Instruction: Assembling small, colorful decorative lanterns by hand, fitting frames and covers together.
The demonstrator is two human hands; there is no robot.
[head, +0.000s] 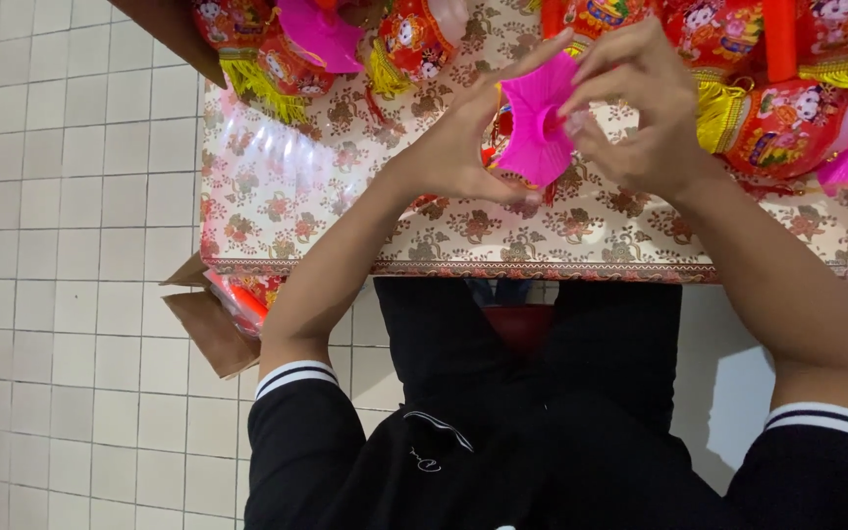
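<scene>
Near edge, bottom of frame: the person's dark top with white-striped cuffs, knees under the table, white tiled floor (71, 196) on the left. Lower left, a brown cardboard box (210, 329) with an orange-red packet showing at its flap, tucked against the table edge. Mid frame: table under a floral brocade cloth (277, 196) with a clear plastic cover glaring at the left. Both hands meet just above frame centre on a pink pleated paper fan piece (540, 132). Left hand (463, 147) sits left of and under it, thumb curled along the lower edge, index finger stretched up along the upper left edge. Right hand (640, 118) sits right of it, fingers closed down in a pinch on the pleats near the middle. So both hands are closed on the piece, neither open; it lies between the two, lifted off the cloth, equally near each. Long axis runs roughly top to bottom of frame, pleats fanning out from a narrow waist. Colour is hot magenta, thin crepe-like paper, crisp folds. A red patterned part shows behind it; cannot tell if attached. Far edge, top of frame: a row of red paper lanterns (787, 128) with cartoon prints, yellow tassels (257, 83), more pink fan pieces upper left and far right.
</scene>
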